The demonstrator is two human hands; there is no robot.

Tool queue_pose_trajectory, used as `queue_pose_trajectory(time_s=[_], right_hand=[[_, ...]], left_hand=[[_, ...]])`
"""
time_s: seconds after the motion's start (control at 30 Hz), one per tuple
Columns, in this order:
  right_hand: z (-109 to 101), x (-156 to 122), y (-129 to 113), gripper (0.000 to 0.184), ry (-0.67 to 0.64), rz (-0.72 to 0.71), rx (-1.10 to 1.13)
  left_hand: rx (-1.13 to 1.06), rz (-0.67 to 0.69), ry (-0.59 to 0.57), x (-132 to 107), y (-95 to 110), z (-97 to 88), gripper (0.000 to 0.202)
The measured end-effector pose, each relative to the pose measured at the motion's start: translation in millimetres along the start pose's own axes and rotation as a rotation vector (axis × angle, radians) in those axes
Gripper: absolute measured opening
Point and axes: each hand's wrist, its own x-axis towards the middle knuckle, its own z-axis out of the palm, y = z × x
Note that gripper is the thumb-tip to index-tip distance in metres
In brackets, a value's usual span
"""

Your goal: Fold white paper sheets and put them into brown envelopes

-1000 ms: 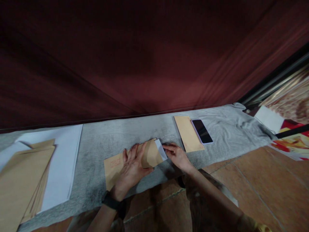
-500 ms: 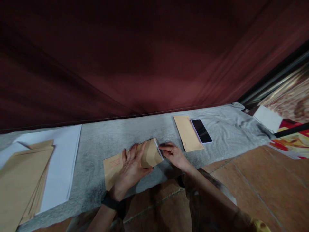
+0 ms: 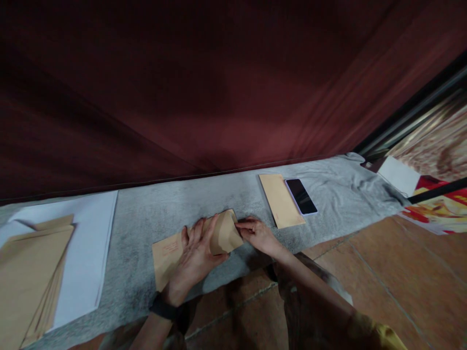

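A brown envelope [image 3: 171, 253] lies on the grey cloth [image 3: 164, 209] in front of me. My left hand [image 3: 195, 257] lies flat on it with fingers spread, pressing it down. My right hand [image 3: 257, 234] touches the envelope's right end with its fingers drawn together at the opening. No white paper shows at that end.
A second brown envelope [image 3: 280, 199] and a black phone [image 3: 300, 195] lie to the right on the cloth. At far left a stack of brown envelopes [image 3: 31, 277] rests on white sheets [image 3: 91, 233]. A dark red curtain [image 3: 219, 87] hangs behind. Tiled floor [image 3: 401, 272] is at lower right.
The white paper that stuck out of the envelope's right end has gone inside, pushed in by my right hand. My left hand stayed pressed on the envelope.
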Motion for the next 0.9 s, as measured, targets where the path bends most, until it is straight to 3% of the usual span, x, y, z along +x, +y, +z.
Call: queue_pose_trajectory(time_s=[0.3,0.57,0.9], right_hand=[[0.2,-2.5,-5.2,0.035,0.019,0.04,-0.032],[-3.3,-2.7,-11.9,0.036,-0.019,-0.009,-0.047],[-1.8,1.5,-2.4,0.035,-0.066,-0.005,0.042]], left_hand=[[0.014,0.009,0.017,0.3,-0.2,1.9,0.106],[0.009,0.029,-0.016,1.3,1.1,-2.0,0.096],[-0.019,0.054,-0.036,1.6,-2.8,-0.3,0.085]])
